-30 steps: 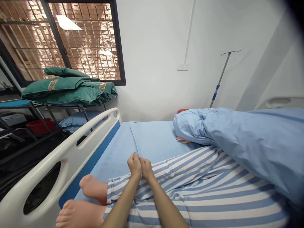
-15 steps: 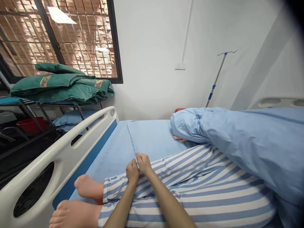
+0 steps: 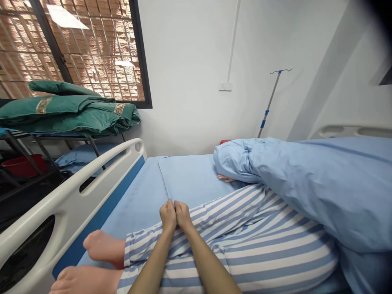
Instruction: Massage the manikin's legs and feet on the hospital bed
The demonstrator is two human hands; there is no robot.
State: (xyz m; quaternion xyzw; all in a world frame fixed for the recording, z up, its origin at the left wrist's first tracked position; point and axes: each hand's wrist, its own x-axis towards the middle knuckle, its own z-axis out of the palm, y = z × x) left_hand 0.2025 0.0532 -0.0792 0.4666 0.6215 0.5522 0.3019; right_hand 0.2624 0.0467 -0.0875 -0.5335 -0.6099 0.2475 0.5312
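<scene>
My left hand [image 3: 168, 216] and my right hand [image 3: 183, 214] are side by side, both curled into fists. They sit just past the striped trouser leg [image 3: 223, 208] of a figure lying on the bed, with smooth, manikin-like feet [image 3: 102, 246]. The edge of a blue sheet [image 3: 186, 175] runs from the far side of the bed straight towards my fists. Whatever the fingers enclose is hidden. My forearms cross over both striped legs. A bunched blue quilt [image 3: 294, 171] covers the upper body, and a hand [image 3: 226, 178] sticks out beneath it.
A white bed end board [image 3: 70, 204] stands on the left. Behind it, folded green bedding [image 3: 70, 110] lies on a rack, with a red basin [image 3: 24, 165] below. An IV pole [image 3: 269, 106] rises by the wall near a socket [image 3: 225, 86].
The view has shifted slightly to the right. My left fist has moved forward and is now level with my right one. The legs and quilt lie as before.
</scene>
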